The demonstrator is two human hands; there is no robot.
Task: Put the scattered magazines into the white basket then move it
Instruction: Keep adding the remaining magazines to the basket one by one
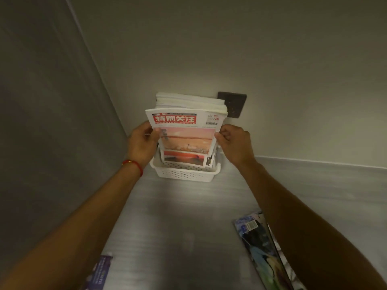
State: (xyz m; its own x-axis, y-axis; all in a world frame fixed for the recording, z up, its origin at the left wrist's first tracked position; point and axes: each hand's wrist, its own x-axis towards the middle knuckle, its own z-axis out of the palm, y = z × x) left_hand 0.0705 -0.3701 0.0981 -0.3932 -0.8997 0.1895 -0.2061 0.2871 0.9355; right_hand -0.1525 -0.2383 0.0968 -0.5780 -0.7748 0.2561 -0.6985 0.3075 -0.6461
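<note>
basket: white basket with perforated walls sits on the steel counter, pushed right into the back corner where the grey side panel meets the wall

what's in it: a stack of magazines standing upright, with a red-titled magazine at the very front, pinkish-orange photo on the cover, lower edge down inside the basket

left hand: left hand grips the front mag's left edge, thumb on the cover, fingers curled behind it; red string bracelet on that wrist

right hand: right hand pinches the right edge of the same mag, fingers bent round it

still loose: a glossy magazine lies flat on the counter near right, partly under the right forearm; a purple one pokes in at the bottom left, mostly hidden by the left arm

in the way-ish: dark wall plate just behind the stack, half covered by the tops of the mags
</note>
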